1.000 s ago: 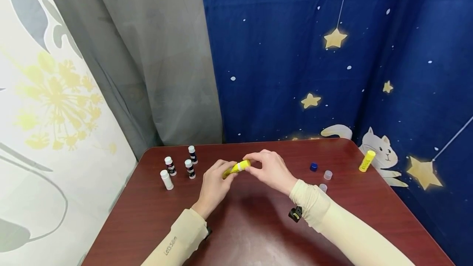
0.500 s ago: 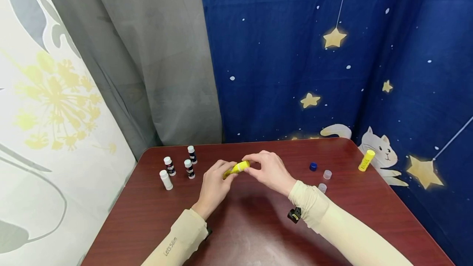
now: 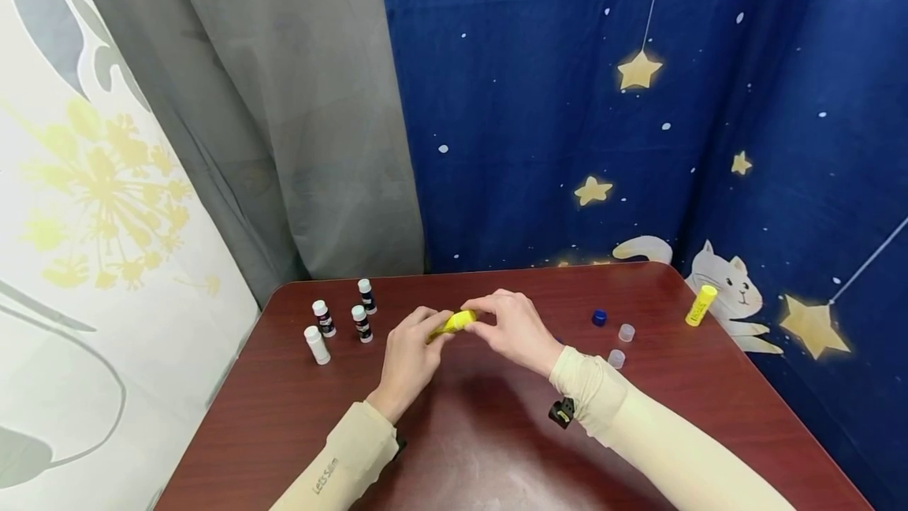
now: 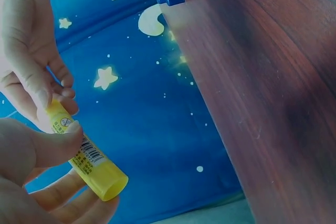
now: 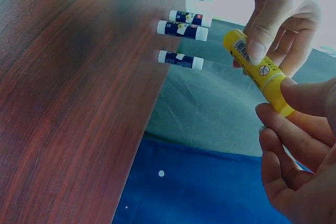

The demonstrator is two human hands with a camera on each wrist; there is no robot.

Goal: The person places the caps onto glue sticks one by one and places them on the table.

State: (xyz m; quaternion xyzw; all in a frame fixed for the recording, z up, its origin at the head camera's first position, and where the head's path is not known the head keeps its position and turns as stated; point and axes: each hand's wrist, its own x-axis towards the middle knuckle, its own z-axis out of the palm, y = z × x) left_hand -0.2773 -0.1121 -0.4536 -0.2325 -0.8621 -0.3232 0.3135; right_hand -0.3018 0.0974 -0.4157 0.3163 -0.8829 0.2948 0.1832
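Holding a bright yellow plastic tube in the air above the red-brown wood-grained counter, its smooth yellow round cap pointing toward two o'clock in the head view. Grasping the tube's body with the fingers of the left hand; pinching the cap between thumb and fingers of the right hand. Showing no more, in the head view, the white gap visible one second ago between cap and body. Leaving only a thin pale line in the right wrist view. Meaning, probably, a cap now nearly or fully seated; impossible to tell how firmly. Having at nine o'clock three navy-labelled tubes with white caps and one plain white tube; at three o'clock, one small blue cap, two clear plastic caps, and, farther, another upright yellow tube.
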